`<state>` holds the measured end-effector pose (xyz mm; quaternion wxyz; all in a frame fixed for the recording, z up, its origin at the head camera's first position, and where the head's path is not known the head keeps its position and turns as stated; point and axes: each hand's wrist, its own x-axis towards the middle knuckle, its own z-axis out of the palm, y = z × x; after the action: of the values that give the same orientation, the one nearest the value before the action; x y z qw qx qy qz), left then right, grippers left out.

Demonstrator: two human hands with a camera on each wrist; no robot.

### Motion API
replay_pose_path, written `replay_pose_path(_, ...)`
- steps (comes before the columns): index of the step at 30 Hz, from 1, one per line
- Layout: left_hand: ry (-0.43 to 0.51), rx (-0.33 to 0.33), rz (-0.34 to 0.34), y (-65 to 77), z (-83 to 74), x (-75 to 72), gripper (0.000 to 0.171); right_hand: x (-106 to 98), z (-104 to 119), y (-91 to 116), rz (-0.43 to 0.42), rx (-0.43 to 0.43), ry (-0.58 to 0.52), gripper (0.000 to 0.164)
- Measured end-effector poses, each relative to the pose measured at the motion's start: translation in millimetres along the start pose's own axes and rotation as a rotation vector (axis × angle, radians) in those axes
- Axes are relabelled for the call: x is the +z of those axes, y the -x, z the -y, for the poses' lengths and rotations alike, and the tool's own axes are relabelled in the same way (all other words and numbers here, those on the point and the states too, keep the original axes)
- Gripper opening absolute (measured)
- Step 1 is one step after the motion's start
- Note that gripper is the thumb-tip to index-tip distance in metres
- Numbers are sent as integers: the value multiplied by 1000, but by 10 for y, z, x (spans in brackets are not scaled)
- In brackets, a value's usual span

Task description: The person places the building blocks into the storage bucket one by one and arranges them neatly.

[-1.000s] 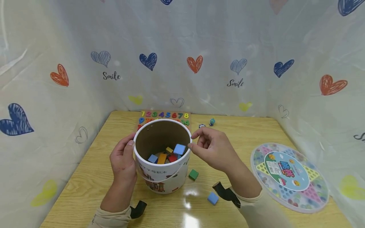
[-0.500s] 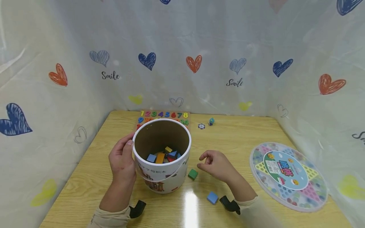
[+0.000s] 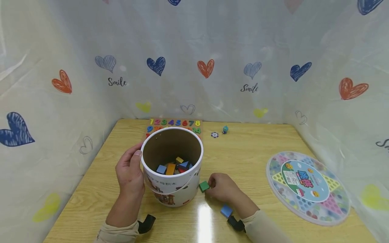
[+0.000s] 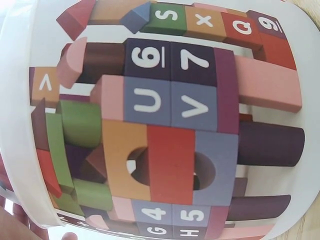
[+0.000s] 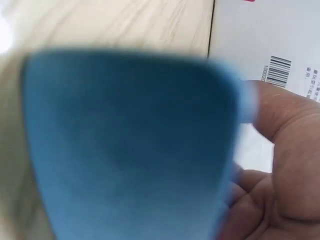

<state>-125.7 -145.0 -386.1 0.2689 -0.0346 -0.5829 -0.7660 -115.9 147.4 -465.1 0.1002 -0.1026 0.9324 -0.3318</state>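
Note:
My left hand (image 3: 130,172) holds the rim of a white bucket (image 3: 173,199) in the head view, thumb on its near side. Inside lie several coloured building blocks (image 3: 171,169). Right of the bucket, my right hand (image 3: 223,189) is down at the table with curled fingers, pinching the right edge of a green block (image 3: 204,186). A blue block (image 3: 226,211) lies just below that hand. In the right wrist view the blue block (image 5: 130,145) looms blurred near the camera and hides the fingertips. The bucket's printed wall (image 4: 170,165) fills the left wrist view.
A number board (image 3: 176,122) lies behind the bucket, partly hidden by it. A poker chip (image 3: 214,135) and a small blue figure (image 3: 225,129) are farther back. On the right rests a round Chinese checkers box (image 3: 307,189). Heart-printed curtains (image 3: 206,67) surround the table.
A blue block that was beside my right hand at the rim is now in the bucket. That hand has come down from the rim to the green block. The left hand stays on the bucket.

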Motion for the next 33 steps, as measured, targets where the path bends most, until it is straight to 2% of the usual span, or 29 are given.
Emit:
replay_pose_path(6,9,1,-24,-11,-3,7,31,27,43,-41,-20,-28,12,33)
replay_pose_path(9,11,-8,-18,-4,-9,7,30,44,67,-48,-42,-31,37,29)
replay_pose_path(15,-9,-45,-9,20,-17,14,29,-43,79,-8,-59,49,48,25)
replay_pose_path(19,-10,-34,-5,16,-10,10,30,-281,173,47,-117,53,-5,25)
replay_pose_path(26,-10,-28,-14,7,-16,7,31,-798,514,193,-225,-56,-63,25)
replay_pose_path(33,-1,-31,-22,7,-6,9,30,-1156,909,363,-240,-195,-81,23)
